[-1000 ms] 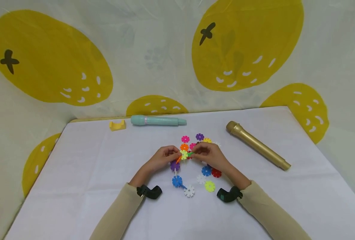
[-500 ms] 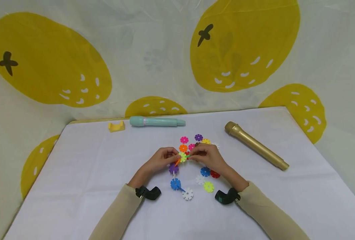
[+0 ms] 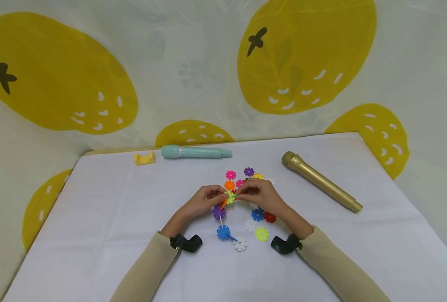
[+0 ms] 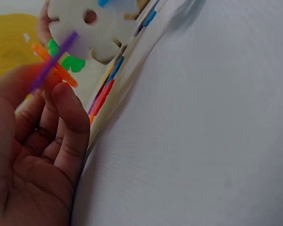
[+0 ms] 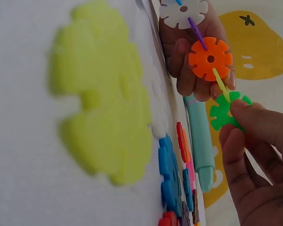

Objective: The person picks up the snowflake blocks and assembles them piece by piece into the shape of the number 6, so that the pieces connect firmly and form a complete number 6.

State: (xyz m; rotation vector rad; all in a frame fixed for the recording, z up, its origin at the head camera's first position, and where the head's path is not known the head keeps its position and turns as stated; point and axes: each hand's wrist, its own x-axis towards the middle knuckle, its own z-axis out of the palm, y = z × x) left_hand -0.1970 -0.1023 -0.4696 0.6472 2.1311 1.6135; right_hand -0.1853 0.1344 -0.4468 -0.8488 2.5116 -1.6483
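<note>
A chain of slotted plastic snowflake discs hangs between my hands. My left hand pinches the yellow-green snowflake disc near its upper end. My right hand holds a green snowflake disc between thumb and forefinger, its edge meeting the yellow-green one. Below these come an orange disc, a purple disc, a white disc seen nearly edge-on, a blue disc, a darker blue one edge-on, and a white end disc. How deep the green disc's slot sits is hard to tell.
Loose discs lie around the right hand, among them a pink disc, a blue disc and a lime disc. Behind are a mint microphone, a yellow holder and, right, a gold microphone.
Both hands keep their grips on the yellow-green and green discs, with only small shifts. The chain's lower end has swung slightly to the right. The head view has moved a little.
</note>
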